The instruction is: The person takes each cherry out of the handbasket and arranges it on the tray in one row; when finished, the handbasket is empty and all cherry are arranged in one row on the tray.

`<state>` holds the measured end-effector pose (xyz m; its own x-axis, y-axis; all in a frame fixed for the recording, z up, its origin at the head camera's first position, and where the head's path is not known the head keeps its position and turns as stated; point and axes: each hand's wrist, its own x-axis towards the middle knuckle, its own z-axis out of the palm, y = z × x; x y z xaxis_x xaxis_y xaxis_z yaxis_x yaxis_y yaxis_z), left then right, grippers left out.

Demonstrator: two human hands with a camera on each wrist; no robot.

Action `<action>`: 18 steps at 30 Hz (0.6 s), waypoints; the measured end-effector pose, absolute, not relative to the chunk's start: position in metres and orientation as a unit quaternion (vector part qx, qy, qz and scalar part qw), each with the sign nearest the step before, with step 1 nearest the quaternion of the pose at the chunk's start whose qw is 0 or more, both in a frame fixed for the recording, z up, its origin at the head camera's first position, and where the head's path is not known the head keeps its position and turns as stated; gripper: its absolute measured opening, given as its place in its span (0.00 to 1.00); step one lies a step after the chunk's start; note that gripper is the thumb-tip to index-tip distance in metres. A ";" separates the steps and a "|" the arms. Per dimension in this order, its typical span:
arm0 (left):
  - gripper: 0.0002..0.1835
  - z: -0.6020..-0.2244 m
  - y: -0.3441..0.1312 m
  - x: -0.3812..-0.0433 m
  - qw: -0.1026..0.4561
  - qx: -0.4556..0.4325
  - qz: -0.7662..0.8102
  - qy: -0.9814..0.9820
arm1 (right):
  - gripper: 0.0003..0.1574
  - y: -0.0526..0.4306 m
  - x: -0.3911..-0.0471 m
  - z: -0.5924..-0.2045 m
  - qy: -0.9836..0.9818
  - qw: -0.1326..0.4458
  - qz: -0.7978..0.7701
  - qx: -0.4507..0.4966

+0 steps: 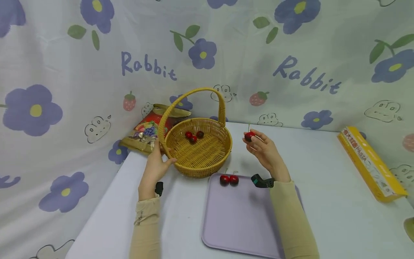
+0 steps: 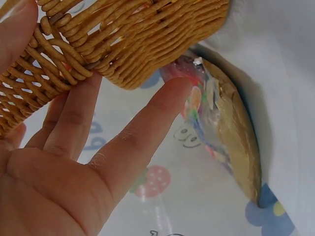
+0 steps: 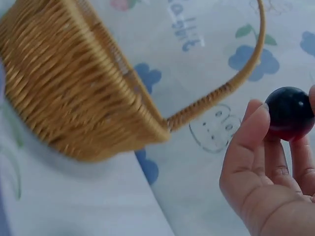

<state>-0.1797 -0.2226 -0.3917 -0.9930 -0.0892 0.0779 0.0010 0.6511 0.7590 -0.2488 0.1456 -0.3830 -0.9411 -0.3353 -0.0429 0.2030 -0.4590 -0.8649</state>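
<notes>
My left hand (image 1: 155, 166) holds the left side of a round wicker basket (image 1: 181, 169) near the foot of its handle. In the left wrist view, the thumb lies on one side of the weave (image 2: 147, 44), other fingers behind it, and the index finger (image 2: 142, 132) points out straight. To the right of the basket, my right hand (image 1: 266, 151) pinches a dark red cherry (image 1: 249, 136) with a thin stem, raised above the table. The right wrist view shows that cherry (image 3: 289, 113) between thumb and fingertips. Inside the basket lie three cherries (image 1: 193, 139), grouped toward the back left.
Two more cherries (image 1: 229, 180) sit at the back left edge of a lilac tray (image 1: 239, 223) in front of the basket. A red and gold bag (image 1: 145, 131) lies behind the basket's left side. A yellow pasta box (image 1: 372, 163) stands at the right by the patterned curtain.
</notes>
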 end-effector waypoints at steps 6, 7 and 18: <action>0.49 -0.392 -0.225 -0.181 0.052 0.026 -0.418 -0.907 | 0.34 0.152 -0.229 -0.401 0.650 0.121 -0.748 -0.057; 0.49 -0.392 -0.225 -0.180 0.051 0.026 -0.418 -0.907 | 0.34 0.151 -0.226 -0.404 0.678 0.113 -0.724 -0.058; 0.47 -0.391 -0.223 -0.180 0.057 0.023 -0.416 -0.907 | 0.22 0.129 -0.194 -0.423 0.891 0.041 -0.436 -0.121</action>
<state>-0.1805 -0.2234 -0.3906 -0.9924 -0.0895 0.0846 0.0056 0.6535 0.7569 -0.1945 0.1291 -0.4232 -0.9675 -0.2507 0.0326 -0.1795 0.5901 -0.7871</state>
